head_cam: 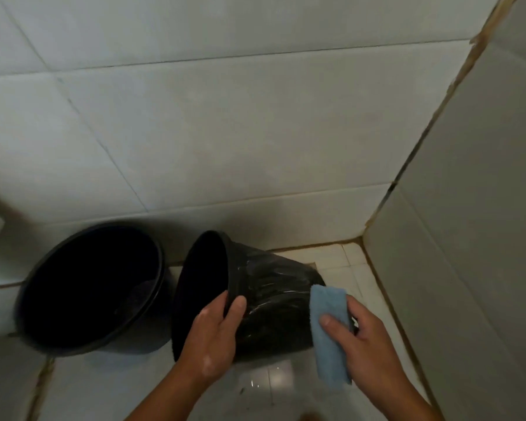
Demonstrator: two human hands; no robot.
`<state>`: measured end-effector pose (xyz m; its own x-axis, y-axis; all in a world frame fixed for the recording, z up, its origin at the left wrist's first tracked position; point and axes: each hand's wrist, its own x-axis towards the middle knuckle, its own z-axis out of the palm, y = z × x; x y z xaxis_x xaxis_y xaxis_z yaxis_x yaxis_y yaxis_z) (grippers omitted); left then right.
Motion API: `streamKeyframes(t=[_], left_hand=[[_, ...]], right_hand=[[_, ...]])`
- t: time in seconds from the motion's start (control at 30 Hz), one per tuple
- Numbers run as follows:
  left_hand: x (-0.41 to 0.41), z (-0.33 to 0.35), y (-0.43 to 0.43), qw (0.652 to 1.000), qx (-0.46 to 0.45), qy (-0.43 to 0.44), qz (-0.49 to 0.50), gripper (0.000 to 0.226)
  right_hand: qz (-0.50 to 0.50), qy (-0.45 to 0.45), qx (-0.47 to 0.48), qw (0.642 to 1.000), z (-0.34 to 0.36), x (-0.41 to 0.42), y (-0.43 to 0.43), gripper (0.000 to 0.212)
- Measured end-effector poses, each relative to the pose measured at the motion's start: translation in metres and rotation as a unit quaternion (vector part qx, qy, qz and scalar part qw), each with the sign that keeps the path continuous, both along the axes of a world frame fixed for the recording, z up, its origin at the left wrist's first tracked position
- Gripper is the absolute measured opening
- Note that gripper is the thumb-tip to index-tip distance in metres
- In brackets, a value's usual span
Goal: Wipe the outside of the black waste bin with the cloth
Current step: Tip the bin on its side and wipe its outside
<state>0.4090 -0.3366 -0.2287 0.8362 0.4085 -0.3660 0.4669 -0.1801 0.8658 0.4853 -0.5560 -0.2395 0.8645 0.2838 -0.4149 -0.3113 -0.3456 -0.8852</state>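
The black waste bin [271, 287] is tipped over toward the left, its mouth facing left and its ribbed side glistening. My left hand [214, 335] grips the bin's rim, thumb on the outside and fingers inside the mouth. My right hand [368, 335] holds a folded light-blue cloth [328, 329] between thumb and fingers and has it against the bin's lower side, near the base.
A larger black bucket [91, 287] stands just left of the bin, against the white tiled wall [225, 132]. A second tiled wall [468, 238] closes the corner on the right. The pale floor tiles [271, 384] below the bin look wet.
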Motion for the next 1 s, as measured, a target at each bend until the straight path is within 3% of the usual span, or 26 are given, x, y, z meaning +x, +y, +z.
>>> streamKeyframes(t=[0.17,0.3,0.4,0.53,0.73,0.9,1.0], left_hand=[[-0.031,-0.018,0.008,0.958,-0.191,0.029,0.212,0.033],[-0.045,-0.036,0.011,0.921,-0.231,0.047,0.310,0.045],[-0.049,-0.046,0.016,0.916,-0.220,0.039,0.332,0.044],[-0.048,-0.057,0.030,0.914,-0.219,0.010,0.342,0.021],[-0.044,-0.066,0.032,0.930,-0.187,0.013,0.317,0.029],[-0.047,-0.069,0.021,0.953,-0.108,-0.002,0.281,0.034],[-0.044,-0.069,0.018,0.962,-0.078,0.000,0.261,0.022]], right_hand=[[0.064,-0.049,-0.043,0.996,-0.001,-0.005,0.016,0.030],[0.102,-0.090,-0.086,0.987,-0.008,-0.004,0.028,0.037],[0.122,-0.133,-0.106,0.978,-0.012,-0.001,0.037,0.038],[0.169,-0.203,-0.159,0.951,-0.021,0.010,0.047,0.036],[0.204,-0.293,-0.260,0.897,-0.035,0.031,0.059,0.043],[0.228,-0.286,-0.329,0.871,-0.052,0.039,0.075,0.045],[0.216,-0.271,-0.359,0.866,-0.070,0.034,0.087,0.047]])
